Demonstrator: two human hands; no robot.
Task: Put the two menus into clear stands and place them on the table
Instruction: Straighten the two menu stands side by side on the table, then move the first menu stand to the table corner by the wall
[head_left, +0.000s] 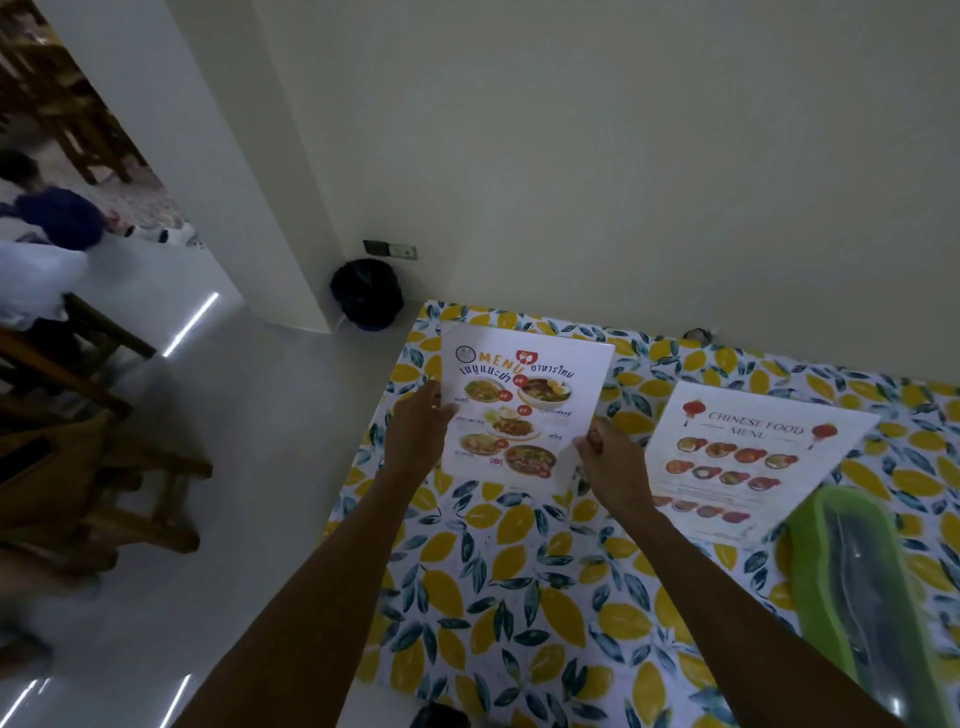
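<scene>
A: Which step is shown?

B: I read it as the first menu in hand. My left hand (415, 423) and right hand (610, 457) each pinch an edge of the Thai menu (524, 410) at frame centre; whether a clear stand already holds it, I cannot tell.

A: And next?

B: The Chinese menu (748, 457) lies right of it on the worktop (519, 597); it needs a stand.

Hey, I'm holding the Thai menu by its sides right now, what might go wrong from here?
1. The Thai menu is pinched only at its side edges by the left hand and right hand, so the sheet may bend or crease.
2. The Chinese food menu lies loose on the table, its near corner touching or under the green container; moving that could drag it.
3. No clear stand is identifiable in view, so you may need to search.
</scene>
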